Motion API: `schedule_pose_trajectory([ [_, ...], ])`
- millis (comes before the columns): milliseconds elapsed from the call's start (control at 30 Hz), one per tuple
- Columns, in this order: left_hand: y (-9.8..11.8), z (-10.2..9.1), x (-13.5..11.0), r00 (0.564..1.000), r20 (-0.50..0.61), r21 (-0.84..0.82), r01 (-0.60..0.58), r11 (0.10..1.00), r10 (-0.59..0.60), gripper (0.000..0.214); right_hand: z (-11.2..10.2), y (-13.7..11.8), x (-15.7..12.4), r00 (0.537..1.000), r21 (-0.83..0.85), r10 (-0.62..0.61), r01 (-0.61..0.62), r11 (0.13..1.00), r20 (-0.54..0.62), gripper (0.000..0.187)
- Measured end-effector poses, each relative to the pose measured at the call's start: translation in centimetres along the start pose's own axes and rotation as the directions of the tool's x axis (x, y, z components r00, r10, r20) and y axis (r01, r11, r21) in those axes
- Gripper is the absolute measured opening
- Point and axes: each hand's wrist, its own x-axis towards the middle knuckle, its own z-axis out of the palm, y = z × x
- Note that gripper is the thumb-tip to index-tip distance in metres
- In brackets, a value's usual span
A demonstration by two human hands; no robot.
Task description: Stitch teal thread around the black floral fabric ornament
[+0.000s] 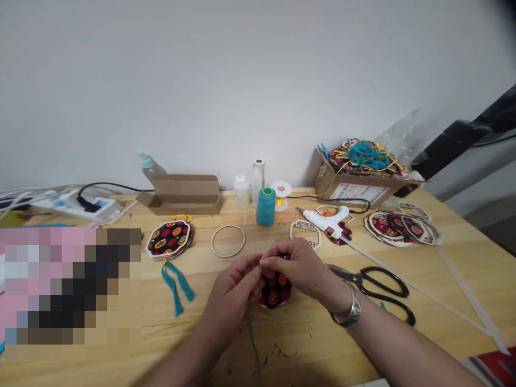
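Observation:
Both my hands meet over a small black fabric piece with red and yellow circles lying on the wooden table. My left hand pinches its fingers together at the piece's upper left edge, and a thin grey thread runs down from it toward me. My right hand, with a silver watch on the wrist, curls its fingers over the top of the piece and touches the left fingertips. Most of the piece is hidden under the fingers.
Black scissors lie right of my right wrist. A white glue gun, a teal thread cone, a wooden ring, a finished ornament with teal tassels, cardboard boxes and small bottles stand farther back.

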Motion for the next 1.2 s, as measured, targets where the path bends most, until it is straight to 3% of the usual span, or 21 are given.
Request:
schedule_pose_trajectory([
  [367,1.0,0.7,-0.2,0.994,-0.104,0.291,-0.004,0.957,0.036,0.017,0.0,0.8,0.0,0.998,0.083,-0.002,-0.003,0.997,0.06,0.013],
  [467,1.0,0.6,-0.2,0.995,-0.087,0.347,-0.025,0.937,0.059,0.019,0.0,0.7,0.0,0.997,0.077,0.003,-0.008,0.997,0.072,0.014],
  [600,1.0,0.5,-0.3,0.994,-0.067,0.41,-0.048,0.911,0.083,0.022,-0.1,0.3,0.1,0.999,-0.037,-0.041,0.041,0.998,0.005,0.014],
  [733,0.9,0.4,-0.3,0.988,-0.12,0.387,-0.04,0.921,0.093,0.022,-0.9,0.3,0.5,0.977,-0.185,-0.183,0.162,0.969,-0.105,0.011],
  [800,0.7,0.3,-0.2,0.987,-0.142,0.304,-0.029,0.952,0.076,0.022,-1.7,0.4,0.7,0.931,-0.355,-0.312,0.232,0.906,-0.188,0.011],
  [867,0.6,0.2,-0.1,0.986,-0.157,0.208,-0.018,0.978,0.052,0.021,-2.5,0.7,0.8,0.877,-0.592,-0.435,0.245,0.768,-0.202,0.013],
  [933,0.6,0.2,0.0,0.987,-0.157,0.136,-0.02,0.99,0.042,0.019,-3.1,0.9,0.9,0.863,-0.786,-0.495,0.234,0.572,-0.103,0.016],
  [1033,0.5,0.1,0.0,0.989,-0.143,0.07,-0.02,0.997,0.03,0.019,-3.4,1.2,1.0,0.869,-0.891,-0.478,0.314,0.328,0.13,0.02],
  [1200,0.4,0.0,0.1,0.992,-0.128,0.035,0.001,0.999,0.004,0.018,-2.8,1.1,0.9,0.853,-0.885,-0.416,0.422,0.195,0.315,0.014],
])
